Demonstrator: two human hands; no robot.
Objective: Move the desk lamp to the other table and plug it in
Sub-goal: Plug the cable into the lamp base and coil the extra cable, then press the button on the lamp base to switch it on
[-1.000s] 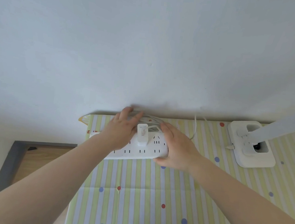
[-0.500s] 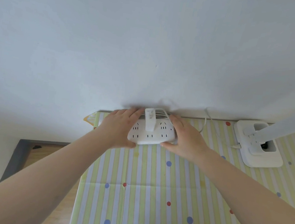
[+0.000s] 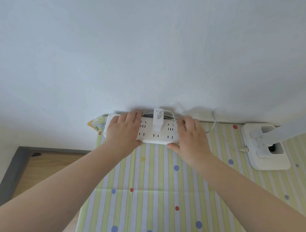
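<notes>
A white power strip [image 3: 157, 135] lies along the back edge of the table, against the wall. A white plug adapter [image 3: 157, 120] stands in its middle socket, and a coil of white cable sits behind it. My left hand [image 3: 123, 129] grips the strip's left part, fingers over the top and thumb at the front edge. My right hand [image 3: 193, 137] grips the right end the same way. The white desk lamp's base [image 3: 269, 157] stands at the right, its arm [image 3: 295, 128] rising out of view. A thin white cable [image 3: 214, 123] runs from the lamp base toward the strip.
The table carries a yellow-and-white striped cloth with coloured dots [image 3: 157, 202]. A plain white wall [image 3: 156, 49] stands right behind it. Left of the table there is wooden floor with a grey border [image 3: 11, 176].
The power strip with the plug in it has moved back from mid-table to the wall edge. Both hands went with it and now hold its two ends.
</notes>
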